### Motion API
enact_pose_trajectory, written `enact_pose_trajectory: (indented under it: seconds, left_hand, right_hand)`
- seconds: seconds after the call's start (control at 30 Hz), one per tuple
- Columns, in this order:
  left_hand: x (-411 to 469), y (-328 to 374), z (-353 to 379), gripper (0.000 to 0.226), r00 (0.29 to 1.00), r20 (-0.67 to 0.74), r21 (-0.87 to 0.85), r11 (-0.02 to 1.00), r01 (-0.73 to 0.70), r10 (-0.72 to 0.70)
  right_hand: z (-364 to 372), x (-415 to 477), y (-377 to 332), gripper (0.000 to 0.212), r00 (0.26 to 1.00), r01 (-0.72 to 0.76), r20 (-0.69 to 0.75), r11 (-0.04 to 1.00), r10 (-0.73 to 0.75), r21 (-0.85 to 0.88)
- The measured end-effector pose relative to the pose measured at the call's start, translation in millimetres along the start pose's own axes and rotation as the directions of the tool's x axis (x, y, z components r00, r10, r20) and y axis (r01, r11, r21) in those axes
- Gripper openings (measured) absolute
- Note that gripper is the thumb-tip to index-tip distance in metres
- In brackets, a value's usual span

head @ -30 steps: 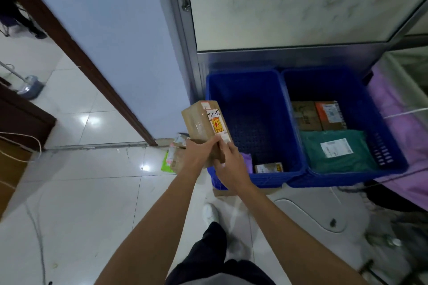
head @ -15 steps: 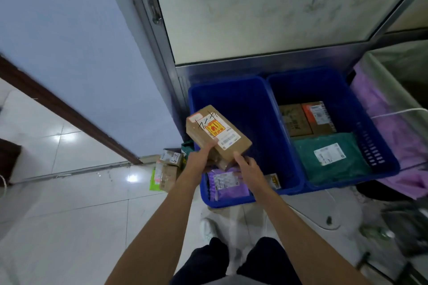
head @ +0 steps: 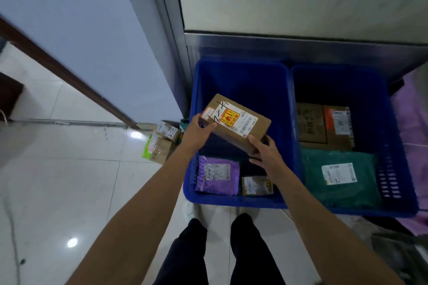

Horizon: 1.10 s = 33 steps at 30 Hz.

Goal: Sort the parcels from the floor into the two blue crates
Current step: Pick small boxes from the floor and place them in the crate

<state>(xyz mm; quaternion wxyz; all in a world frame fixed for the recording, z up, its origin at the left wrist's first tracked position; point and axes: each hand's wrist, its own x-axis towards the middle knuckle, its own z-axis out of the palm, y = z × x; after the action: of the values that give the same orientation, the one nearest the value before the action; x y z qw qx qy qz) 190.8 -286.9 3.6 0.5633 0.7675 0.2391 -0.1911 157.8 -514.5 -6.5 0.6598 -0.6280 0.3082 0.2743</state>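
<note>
The cardboard box [head: 236, 122] hangs in the air over the middle of the left crate [head: 243, 81], not yet set down. Its long axis runs from about ten o'clock to four o'clock, the ten o'clock end slightly higher, and its labelled face is turned up toward the camera, probably so the label can be read for sorting.

The left hand [head: 196, 132] grips the ten o'clock end, thumb curled over the top edge by the label and fingers underneath. The right hand [head: 266, 155] pinches the four o'clock end, thumb against the near side and fingers curled round the far corner. Holding opposite ends seems meant to keep the box steady while it is lowered.

Below it, the crate floor looks bare, which would explain the aim there. At six o'clock from the box lie a purple bag [head: 217, 174] and a small parcel [head: 257, 185]. At three o'clock, the right crate [head: 393, 146] holds a green bag [head: 340, 178] and brown boxes [head: 311, 125]. At nine o'clock, more parcels [head: 163, 143] wait on the floor.
</note>
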Motion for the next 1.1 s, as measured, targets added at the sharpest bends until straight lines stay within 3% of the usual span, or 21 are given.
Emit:
enact_pose_trajectory:
  seconds: [0.23,0.37,0.5,0.63,0.83,0.97,1.1]
  left_hand:
    - [73,-40,26,0.048,0.995,-0.099,0.202,0.978,0.045,-0.025]
    - [115,-76,56,0.06,0.989,-0.149,0.352,0.934,0.057,-0.004]
    - [155,-119,86,0.067,0.981,-0.164,0.427,0.89,0.161,-0.099]
    - [185,-165,108,0.071,0.959,-0.184,0.493,0.825,0.278,-0.214]
    - [201,-220,133,0.082,0.938,-0.214,0.604,0.718,0.345,-0.271]
    - [194,-240,145,0.082,0.922,-0.205,0.706,0.602,0.372,-0.33]
    - [195,-248,152,0.076,0.933,-0.179,0.824,0.471,0.316,-0.312]
  right_hand:
    - [-16,104,6,0.079,0.992,-0.084,0.077,0.986,0.097,-0.147]
    - [-17,162,28,0.081,0.983,-0.134,0.087,0.96,0.159,-0.247]
    - [-13,215,58,0.079,0.976,-0.182,0.062,0.933,0.211,-0.309]
    - [-2,257,94,0.073,0.976,-0.174,0.066,0.922,0.209,-0.347]
    - [11,303,148,0.051,0.967,-0.172,0.108,0.904,0.231,-0.392]
    - [10,320,195,0.061,0.967,-0.183,0.065,0.846,0.248,-0.5]
    - [13,314,204,0.046,0.976,-0.165,0.029,0.818,0.217,-0.551]
